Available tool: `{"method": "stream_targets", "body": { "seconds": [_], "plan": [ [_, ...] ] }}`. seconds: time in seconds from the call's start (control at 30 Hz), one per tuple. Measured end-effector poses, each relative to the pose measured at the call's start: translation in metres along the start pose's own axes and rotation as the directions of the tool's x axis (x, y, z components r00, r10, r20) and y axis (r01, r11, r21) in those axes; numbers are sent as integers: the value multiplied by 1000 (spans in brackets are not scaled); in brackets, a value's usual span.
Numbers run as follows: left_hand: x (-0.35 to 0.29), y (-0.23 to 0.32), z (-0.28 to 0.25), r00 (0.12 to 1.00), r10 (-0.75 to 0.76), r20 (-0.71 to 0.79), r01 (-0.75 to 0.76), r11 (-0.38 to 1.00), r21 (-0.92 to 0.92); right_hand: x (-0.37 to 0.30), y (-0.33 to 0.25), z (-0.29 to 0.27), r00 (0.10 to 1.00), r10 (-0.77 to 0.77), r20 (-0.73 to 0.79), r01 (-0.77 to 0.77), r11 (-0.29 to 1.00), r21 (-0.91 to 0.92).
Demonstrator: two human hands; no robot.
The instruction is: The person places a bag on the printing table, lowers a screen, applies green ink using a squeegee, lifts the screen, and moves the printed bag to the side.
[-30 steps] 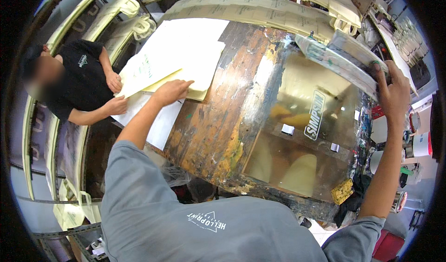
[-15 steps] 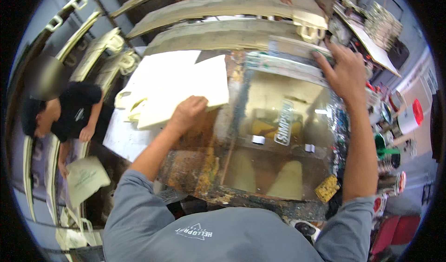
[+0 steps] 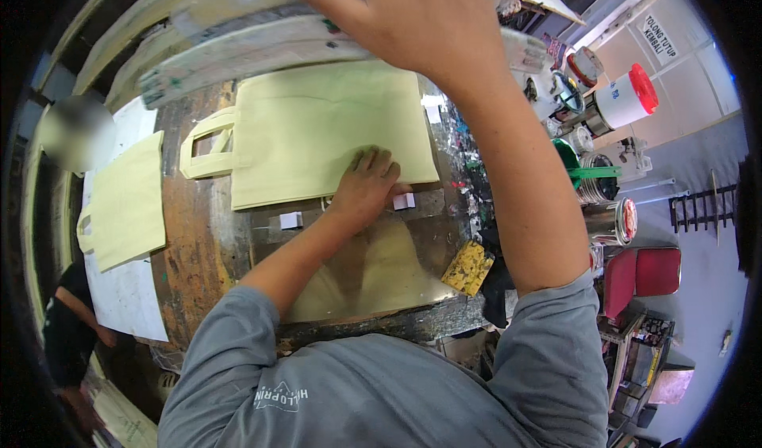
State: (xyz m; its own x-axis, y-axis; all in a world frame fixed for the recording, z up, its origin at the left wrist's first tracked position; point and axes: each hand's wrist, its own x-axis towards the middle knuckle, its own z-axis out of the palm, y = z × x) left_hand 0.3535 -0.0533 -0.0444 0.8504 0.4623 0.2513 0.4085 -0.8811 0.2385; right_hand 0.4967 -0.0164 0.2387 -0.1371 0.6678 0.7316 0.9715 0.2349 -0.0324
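A pale yellow tote bag (image 3: 317,130) lies flat on a glossy printing board (image 3: 373,281), its handles (image 3: 208,142) pointing left. My left hand (image 3: 367,182) is at the bag's near edge, fingers bent on the cloth and thumb beside a small white block (image 3: 404,201). A second white block (image 3: 291,220) touches or nearly touches the same edge. Beyond the bag a raised printing screen frame (image 3: 246,55) spans the board, smeared with green. My right hand (image 3: 429,19) is high at this frame, thumb stretched left; its other fingers are out of view.
Another pale bag (image 3: 131,202) lies on white sheeting (image 3: 131,289) at the left. A yellow sponge (image 3: 468,268) sits at the board's right edge. Tins and a white tub (image 3: 623,99) stand further right. A person in black (image 3: 67,321) is at far left.
My left hand has brought a tote bag rightward from the stack onto the board. My right hand now appears higher and closer. The view has shifted to the right.
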Motion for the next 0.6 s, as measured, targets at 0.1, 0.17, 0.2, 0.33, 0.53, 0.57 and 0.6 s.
{"method": "stream_targets", "body": {
  "seconds": [0.1, 0.17, 0.2, 0.33, 0.53, 0.57, 0.6],
  "plan": [
    [-27, 19, -8, 963, -264, 49, 257, 960, 115, 1, -5, -1, 997, -51, -50, 49, 998, -43],
    [-42, 26, -10, 966, -256, 46, 254, 966, 39, -5, -10, -12, 999, -48, -24, 49, 999, 13],
    [-47, 28, -8, 942, -309, 128, 303, 951, 69, 4, -14, -15, 997, 13, 72, -11, 999, -36],
    [-59, 31, 8, 958, -286, 22, 285, 958, 36, 26, -6, -27, 951, 24, 307, -29, 999, 13],
    [-62, 42, 20, 959, -281, -29, 283, 957, 70, 20, 0, 4, 994, -15, 106, 15, 1000, -1],
    [-60, 43, 8, 956, -291, -35, 293, 953, 71, 19, -4, 4, 993, 5, 115, -3, 1000, -16],
    [-57, 43, -9, 949, -313, 34, 312, 950, 35, 17, -6, 0, 976, 66, 207, -58, 997, -45]
  ]
}}
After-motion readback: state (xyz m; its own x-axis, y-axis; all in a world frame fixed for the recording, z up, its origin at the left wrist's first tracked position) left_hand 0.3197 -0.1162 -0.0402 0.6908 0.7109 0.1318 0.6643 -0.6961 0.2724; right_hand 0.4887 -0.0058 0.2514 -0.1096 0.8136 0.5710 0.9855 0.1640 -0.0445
